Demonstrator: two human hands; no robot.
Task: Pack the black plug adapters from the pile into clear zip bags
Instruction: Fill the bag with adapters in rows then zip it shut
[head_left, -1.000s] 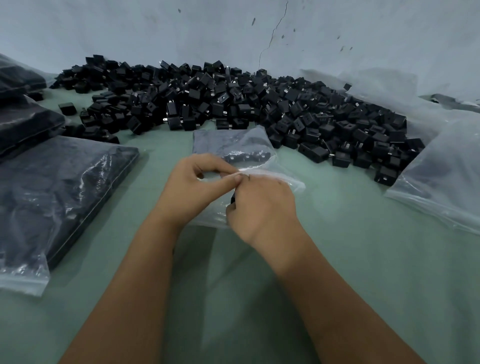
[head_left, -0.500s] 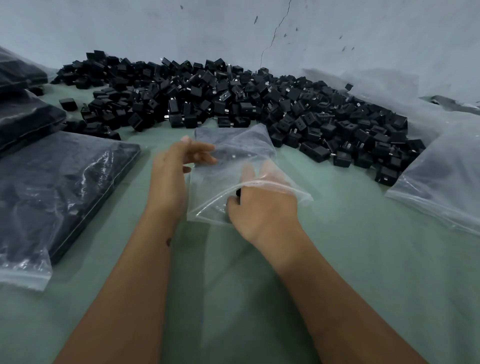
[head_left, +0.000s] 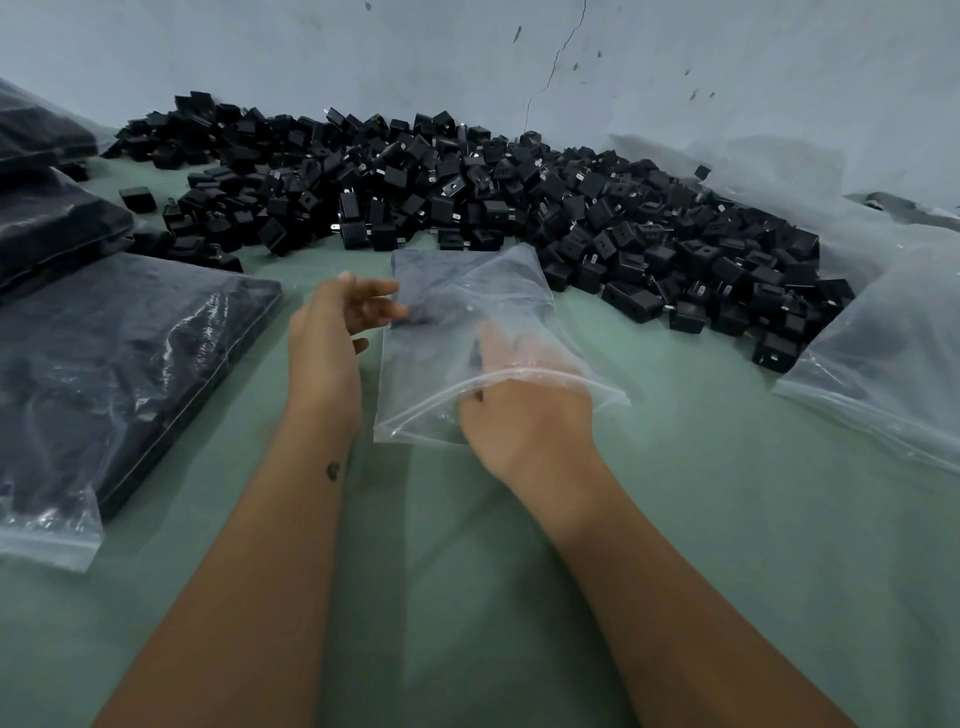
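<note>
Two bare forearms reached forward over the green counter toward one clear zip bag lying just in front of the pile of black plug adapters. The right hand had gone in through the bag's mouth: its back and wrist lay outside the plastic, while its fingers showed through the clear film, stretched forward inside and spreading the opening. Something small and dark showed beside those fingers, too unclear to name, so whether that hand held anything could not be told. The left hand stood on edge just left of the bag, palm turned toward it, fingers loosely extended and slightly blurred, their tips at the bag's left edge; it gripped nothing. The bag's far end rested against the near edge of the pile, and its zip rim arched over the right hand's knuckles. Left of the bag, well apart, lay a filled bag of dark contents, with more filled ones stacked behind it. Right of the bag lay a large clear bag, beside the pile's right end.
</note>
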